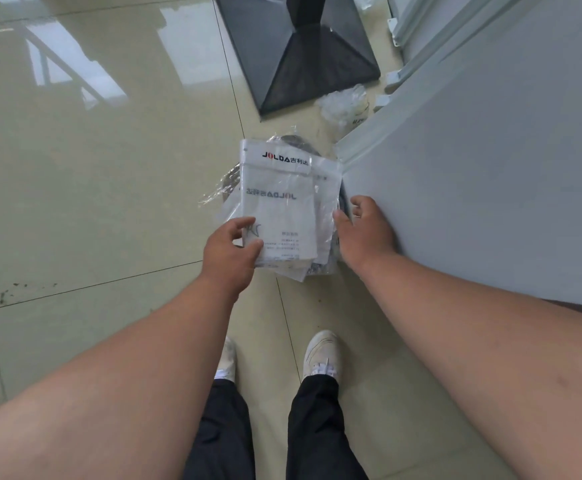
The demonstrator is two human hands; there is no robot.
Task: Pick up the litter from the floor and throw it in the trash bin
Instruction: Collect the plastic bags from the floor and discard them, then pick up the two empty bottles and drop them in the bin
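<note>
Left hand pinches the near-left corner of the stack of plastic-wrapped packets, thumb on top; right hand sits spread at its right edge, fingers loose, not clamped. The stack's held over the tiled floor, right by the white panel. Slick wrap, so the lower packets could slide out. More clear-bag litter lies beyond. No bin visible.
</note>
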